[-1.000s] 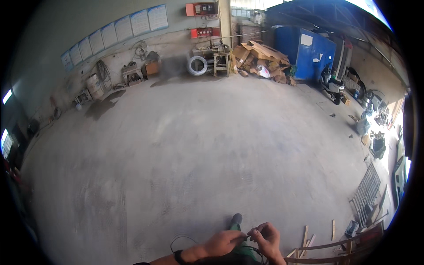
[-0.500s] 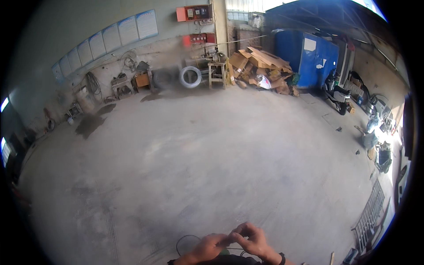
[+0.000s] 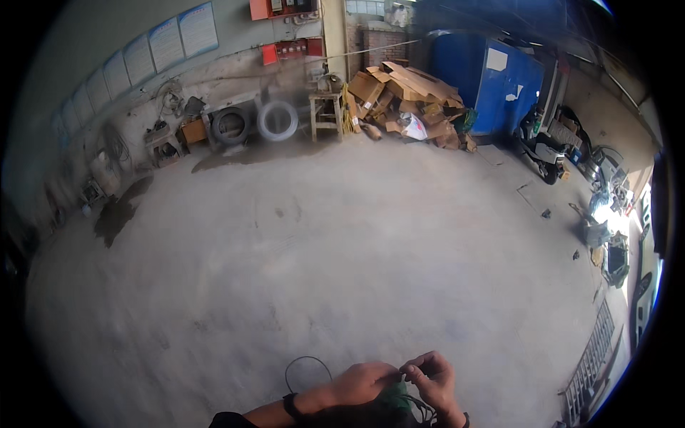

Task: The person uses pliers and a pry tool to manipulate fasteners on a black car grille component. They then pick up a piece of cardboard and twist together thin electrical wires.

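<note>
My left hand (image 3: 365, 382) and my right hand (image 3: 432, 378) are close together at the bottom of the view, fingertips nearly meeting. Both have their fingers closed in a pinch, on something dark and too small to make out. A thin dark cable (image 3: 308, 357) arcs out in a loop to the left of my left wrist. More dark cable strands (image 3: 424, 408) hang below my right hand. Just under the hands shows a piece of green material (image 3: 394, 396), its kind unclear and partly hidden by them.
Grey concrete floor (image 3: 285, 264) spreads ahead. Along the far wall are tyres (image 3: 230, 127), a white ring-shaped coil (image 3: 277, 121), a wooden stand (image 3: 326, 118), flattened cardboard (image 3: 414, 100) and a blue cabinet (image 3: 508, 85). A scooter (image 3: 546, 151) and a metal grille (image 3: 589, 360) are on the right.
My hands have shifted to the right, and more of my left forearm shows. The green material and cable strands have come further into view. The room has slid leftward in the picture.
</note>
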Demonstrator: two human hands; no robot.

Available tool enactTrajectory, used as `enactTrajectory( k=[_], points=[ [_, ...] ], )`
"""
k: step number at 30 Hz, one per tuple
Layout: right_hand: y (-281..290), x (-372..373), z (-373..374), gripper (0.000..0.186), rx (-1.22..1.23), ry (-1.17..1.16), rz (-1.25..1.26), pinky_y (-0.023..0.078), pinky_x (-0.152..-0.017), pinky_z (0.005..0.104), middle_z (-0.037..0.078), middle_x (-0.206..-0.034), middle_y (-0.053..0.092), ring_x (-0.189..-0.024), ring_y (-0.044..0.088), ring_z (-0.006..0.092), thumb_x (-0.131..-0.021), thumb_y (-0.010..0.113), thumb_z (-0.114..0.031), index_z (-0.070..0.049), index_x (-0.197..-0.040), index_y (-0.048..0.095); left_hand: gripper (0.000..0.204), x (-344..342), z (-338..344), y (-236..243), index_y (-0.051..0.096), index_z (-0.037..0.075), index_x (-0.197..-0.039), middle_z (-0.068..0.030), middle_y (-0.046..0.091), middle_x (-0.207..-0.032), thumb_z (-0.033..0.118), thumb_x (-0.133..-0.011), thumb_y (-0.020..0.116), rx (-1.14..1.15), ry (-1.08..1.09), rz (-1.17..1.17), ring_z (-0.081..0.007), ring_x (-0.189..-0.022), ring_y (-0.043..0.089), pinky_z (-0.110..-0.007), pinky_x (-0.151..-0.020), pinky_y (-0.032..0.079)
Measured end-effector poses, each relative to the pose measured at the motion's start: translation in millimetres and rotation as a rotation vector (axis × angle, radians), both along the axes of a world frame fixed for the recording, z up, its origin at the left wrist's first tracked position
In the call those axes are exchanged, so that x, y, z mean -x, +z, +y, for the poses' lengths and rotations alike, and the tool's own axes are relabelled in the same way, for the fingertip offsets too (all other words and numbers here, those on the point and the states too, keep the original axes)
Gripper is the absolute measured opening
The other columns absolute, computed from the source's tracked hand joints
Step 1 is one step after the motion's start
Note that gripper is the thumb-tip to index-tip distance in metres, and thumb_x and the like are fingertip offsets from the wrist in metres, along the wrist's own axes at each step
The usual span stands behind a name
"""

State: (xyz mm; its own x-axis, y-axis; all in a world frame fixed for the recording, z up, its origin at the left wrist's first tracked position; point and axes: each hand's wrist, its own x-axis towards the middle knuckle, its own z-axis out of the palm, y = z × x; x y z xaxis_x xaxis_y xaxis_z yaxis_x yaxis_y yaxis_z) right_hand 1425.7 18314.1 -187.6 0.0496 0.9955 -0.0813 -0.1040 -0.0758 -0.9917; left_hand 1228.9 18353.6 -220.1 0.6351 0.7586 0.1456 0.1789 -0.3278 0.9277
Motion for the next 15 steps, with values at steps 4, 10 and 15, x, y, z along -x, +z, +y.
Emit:
enactTrajectory(
  k=[4, 10, 15],
  points=[
    [-27.8, -26.8, 108.8, 0.015, -0.012, -0.068, 0.091, 0.052, -0.064, 0.0272, 0.017, -0.090, 0.072, -0.071, 0.064, 0.0150, -0.092, 0.070, -0.008, 0.001, -0.094, 0.059, 0.020, -17.5, 125.3, -13.1, 0.066, 0.003, -0.113, -0.0111, 0.070, -0.100, 0.007, -0.094, 0.062, -0.049, -0.041, 0.040, -0.0282, -0.089, 0.068, -0.035, -0.077, 0.054],
    [-51.3, -73.5, 311.2, 0.016, 0.052, -0.098, 0.036, 0.050, -0.061, 0.0256, 0.016, -0.085, 0.071, -0.067, 0.062, 0.0138, -0.094, 0.068, -0.013, 0.001, -0.091, 0.059, 0.019, 39.2, 324.1, -110.6, 0.065, -0.001, -0.108, -0.0071, 0.070, -0.086, 0.009, -0.101, 0.050, 0.368, 0.474, 0.167, -0.0160, -0.080, 0.067, -0.030, -0.075, 0.053],
    [-35.4, -100.3, 490.1, 0.017, 0.066, -0.032, 0.039, 0.050, -0.062, 0.0262, 0.011, -0.086, 0.072, -0.071, 0.063, 0.0122, -0.095, 0.067, -0.014, 0.001, -0.094, 0.060, 0.017, 187.2, 395.2, -233.4, 0.064, 0.000, -0.101, -0.0094, 0.068, -0.083, 0.011, -0.098, 0.050, 0.690, 1.228, 0.117, -0.0172, -0.068, 0.064, -0.031, -0.059, 0.051]
  ],
)
